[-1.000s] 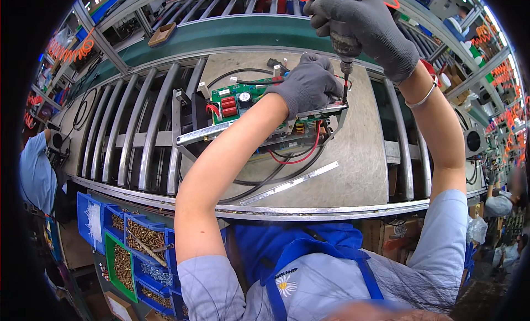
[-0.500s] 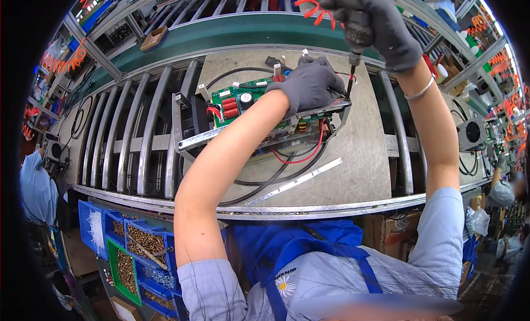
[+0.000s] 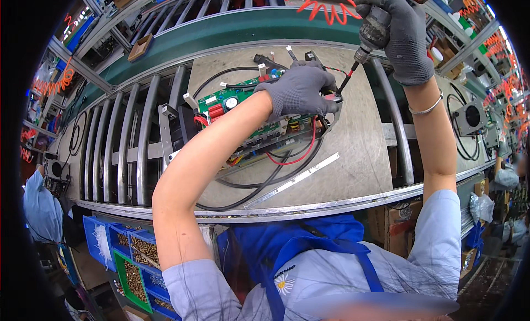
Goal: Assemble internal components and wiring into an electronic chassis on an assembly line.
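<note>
Upper right: right hand clamped round power screwdriver, now slanting more at circuit-board assembly's end; upper centre: left hand's grip unclear.

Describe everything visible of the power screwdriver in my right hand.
The power screwdriver has a dark, scuffed body, a metallic collar and a slim dark bit. Your gloved right hand grips it. It tilts, bit pointing down and left toward the end of the circuit-board assembly, beside your gloved left hand; whether the tip touches anything is unclear.
</note>
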`<state>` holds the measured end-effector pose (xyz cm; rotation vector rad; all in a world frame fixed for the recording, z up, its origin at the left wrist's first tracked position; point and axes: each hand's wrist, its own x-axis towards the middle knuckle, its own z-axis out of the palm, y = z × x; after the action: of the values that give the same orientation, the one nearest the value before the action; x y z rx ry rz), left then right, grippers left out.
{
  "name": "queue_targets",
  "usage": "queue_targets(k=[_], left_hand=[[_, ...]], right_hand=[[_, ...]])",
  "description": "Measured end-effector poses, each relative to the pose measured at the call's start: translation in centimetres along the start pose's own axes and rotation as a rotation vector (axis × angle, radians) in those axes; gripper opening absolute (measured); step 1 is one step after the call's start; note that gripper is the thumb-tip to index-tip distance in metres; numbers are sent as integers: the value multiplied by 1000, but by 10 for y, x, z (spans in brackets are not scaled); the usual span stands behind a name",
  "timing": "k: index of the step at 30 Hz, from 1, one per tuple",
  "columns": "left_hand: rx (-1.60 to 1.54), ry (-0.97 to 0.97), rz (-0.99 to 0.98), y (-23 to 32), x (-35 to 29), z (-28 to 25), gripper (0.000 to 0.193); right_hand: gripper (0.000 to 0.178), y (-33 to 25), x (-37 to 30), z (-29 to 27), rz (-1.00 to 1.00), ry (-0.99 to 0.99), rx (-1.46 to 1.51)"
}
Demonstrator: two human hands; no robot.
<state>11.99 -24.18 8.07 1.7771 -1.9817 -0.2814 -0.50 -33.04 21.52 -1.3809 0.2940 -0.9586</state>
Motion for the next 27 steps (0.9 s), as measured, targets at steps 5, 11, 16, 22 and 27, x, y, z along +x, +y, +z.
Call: queue_targets(k=[5,11,16,22,27], left_hand=[[-48,-26,-11,-1,2,1,51],[-7,42,-5,-1,-1,1,46],[19,43,23,-3,0,1,46],[-30,90,-1,-6,-1,4,45],[73,186,55,-4,-1,9,41]], right_hand=[[19,3,-5,0,-50,52,-47],[16,0,-10,9,-116,-29,-207],[23,-1,-18,16,-124,-75,-229],[25,4,-13,12,-144,-146,-170],[29,-37,-17,28,-87,-234,-114]])
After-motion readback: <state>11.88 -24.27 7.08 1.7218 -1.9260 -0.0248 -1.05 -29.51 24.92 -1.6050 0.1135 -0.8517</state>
